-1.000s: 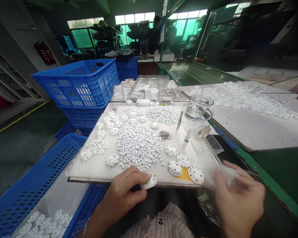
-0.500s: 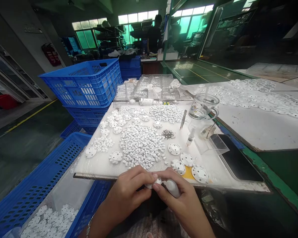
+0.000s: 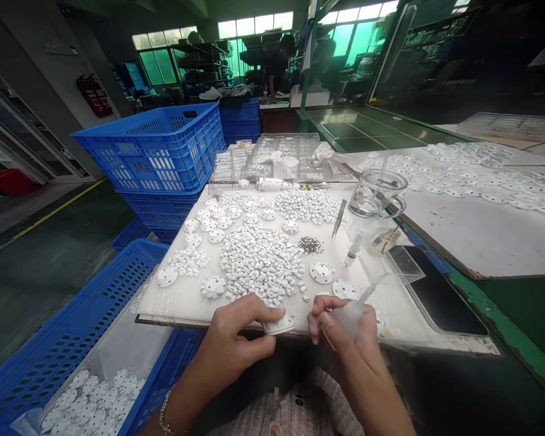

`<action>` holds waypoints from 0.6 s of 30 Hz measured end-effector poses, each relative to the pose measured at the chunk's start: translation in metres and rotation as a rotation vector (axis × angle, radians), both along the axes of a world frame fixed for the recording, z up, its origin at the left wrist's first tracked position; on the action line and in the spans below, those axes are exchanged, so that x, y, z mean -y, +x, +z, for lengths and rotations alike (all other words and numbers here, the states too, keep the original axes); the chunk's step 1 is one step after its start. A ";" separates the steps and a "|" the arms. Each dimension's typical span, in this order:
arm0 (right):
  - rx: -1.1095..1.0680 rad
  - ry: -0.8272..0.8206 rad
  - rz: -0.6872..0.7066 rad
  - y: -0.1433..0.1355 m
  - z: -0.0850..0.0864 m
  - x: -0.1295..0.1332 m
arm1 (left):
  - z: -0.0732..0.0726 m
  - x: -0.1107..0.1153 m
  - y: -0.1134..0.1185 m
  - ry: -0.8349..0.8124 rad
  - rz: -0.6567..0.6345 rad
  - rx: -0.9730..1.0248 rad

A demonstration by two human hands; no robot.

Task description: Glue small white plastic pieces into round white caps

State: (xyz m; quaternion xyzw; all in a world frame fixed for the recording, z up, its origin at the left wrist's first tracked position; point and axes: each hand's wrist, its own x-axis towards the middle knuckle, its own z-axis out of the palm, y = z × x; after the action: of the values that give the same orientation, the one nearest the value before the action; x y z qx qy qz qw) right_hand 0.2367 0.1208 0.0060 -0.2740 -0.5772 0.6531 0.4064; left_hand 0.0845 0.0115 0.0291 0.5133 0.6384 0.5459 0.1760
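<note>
the left hand (image 3: pixel 236 330) pinches the white disc (image 3: pixel 280 326) at its fingertips; hold it flat. the right hand (image 3: pixel 367 348) grips the soft bottle (image 3: pixel 350 315), tip away from the left hand; squeeze gently.

Runs open to the front left of the large pile (image 3: pixel 261 263) — across bare white surface (image 3: pixel 177 307). Directly in front, meets the left hand (image 3: pixel 240 333) with its white disc (image 3: pixel 280 325); to the front right, the right hand (image 3: pixel 363 350) gripping the bottle (image 3: pixel 349 315). Narrows just right among loose pieces (image 3: pixel 306 298) — farther right, opens briefly before the syringe (image 3: pixel 353 251). Behind, is blocked by the smaller pile (image 3: pixel 309 206).
</note>
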 end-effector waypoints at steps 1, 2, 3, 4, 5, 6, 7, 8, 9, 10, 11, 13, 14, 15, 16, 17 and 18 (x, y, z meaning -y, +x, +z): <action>0.015 0.023 0.025 0.004 0.001 -0.005 | 0.000 0.000 0.000 -0.005 0.002 0.020; 0.029 0.046 0.060 0.009 0.002 -0.010 | 0.000 0.000 -0.001 -0.013 0.008 0.041; 0.029 0.067 0.098 0.013 0.003 -0.015 | 0.000 0.001 -0.001 -0.019 0.016 0.066; 0.016 0.078 0.133 0.016 0.005 -0.018 | -0.001 0.001 -0.001 -0.027 0.023 0.096; -0.004 0.076 0.153 0.019 0.007 -0.020 | -0.002 0.001 -0.001 -0.036 0.030 0.133; -0.026 0.069 0.155 0.021 0.009 -0.020 | -0.003 0.001 0.000 -0.042 0.036 0.177; -0.042 0.058 0.138 0.022 0.012 -0.018 | -0.004 0.001 0.000 -0.044 0.040 0.230; -0.044 0.048 0.107 0.022 0.015 -0.015 | -0.005 0.000 0.001 -0.043 0.039 0.294; -0.035 0.047 0.068 0.022 0.018 -0.011 | -0.006 -0.001 0.001 -0.040 0.033 0.368; -0.021 0.058 0.025 0.022 0.021 -0.008 | -0.007 -0.001 0.002 -0.029 0.023 0.451; -0.006 0.091 -0.022 0.022 0.022 -0.004 | -0.008 -0.002 0.003 -0.017 0.004 0.542; 0.037 0.265 -0.132 0.025 0.020 0.000 | -0.007 -0.004 0.006 -0.011 -0.041 0.726; 0.062 0.405 -0.185 0.028 0.017 0.000 | -0.006 -0.005 0.007 -0.018 -0.057 0.811; 0.078 0.555 -0.236 0.031 0.013 -0.001 | -0.005 -0.006 0.008 -0.033 -0.067 0.889; 0.088 0.677 -0.276 0.034 0.009 -0.001 | -0.004 -0.006 0.009 -0.058 -0.074 0.961; 0.078 0.753 -0.308 0.036 0.005 -0.002 | -0.003 -0.007 0.010 -0.087 -0.078 1.027; 0.067 0.775 -0.328 0.038 0.000 -0.002 | -0.002 -0.008 0.011 -0.112 -0.080 1.089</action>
State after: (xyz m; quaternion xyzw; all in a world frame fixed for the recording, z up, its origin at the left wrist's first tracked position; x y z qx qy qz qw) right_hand 0.2750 0.1227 0.0063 -0.2102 -0.7417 0.3053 0.5591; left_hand 0.0958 0.0192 0.0269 0.1705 0.4630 0.6907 0.5286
